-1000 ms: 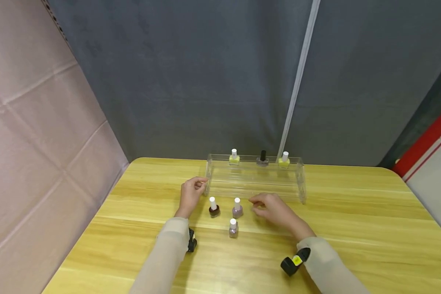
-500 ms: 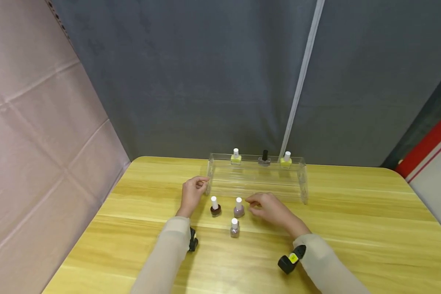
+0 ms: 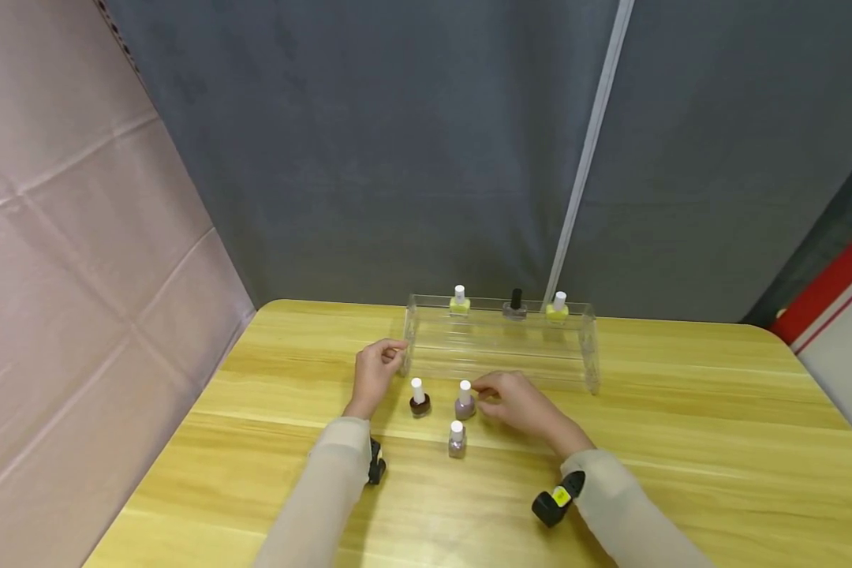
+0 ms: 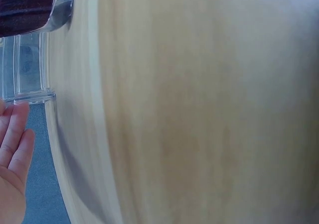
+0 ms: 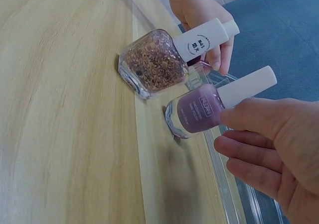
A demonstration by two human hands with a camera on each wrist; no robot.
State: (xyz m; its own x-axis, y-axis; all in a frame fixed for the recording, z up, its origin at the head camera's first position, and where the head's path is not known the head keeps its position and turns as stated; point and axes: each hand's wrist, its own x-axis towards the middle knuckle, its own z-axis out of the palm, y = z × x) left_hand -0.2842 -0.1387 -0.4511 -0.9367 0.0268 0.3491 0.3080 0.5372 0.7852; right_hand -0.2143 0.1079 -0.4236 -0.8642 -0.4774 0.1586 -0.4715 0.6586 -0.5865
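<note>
In the head view, my left hand (image 3: 376, 375) is at the left end of a clear acrylic stepped rack (image 3: 497, 347). Its extended fingers appear to touch the rack's end panel in the left wrist view. My right hand (image 3: 518, 402) reaches in from the right, fingertips beside a purple nail polish bottle (image 5: 199, 109) with a white cap. In the right wrist view the thumb overlaps this bottle's shoulder, while the visible fingers lie apart from it. A glitter nail polish bottle (image 5: 154, 62) stands closer to me, and a dark nail polish bottle (image 3: 420, 405) stands to the left.
On the rack's top step stand a yellow nail polish (image 3: 459, 304), a black-capped greyish nail polish (image 3: 514, 309) and another yellow one (image 3: 557, 311). The wooden table (image 3: 681, 410) extends to both sides. A grey curtain (image 3: 369, 158) hangs behind it.
My right hand has moved left, closing the gap to the purple nail polish bottle. My left hand stays by the rack's end. The whole view has shifted slightly.
</note>
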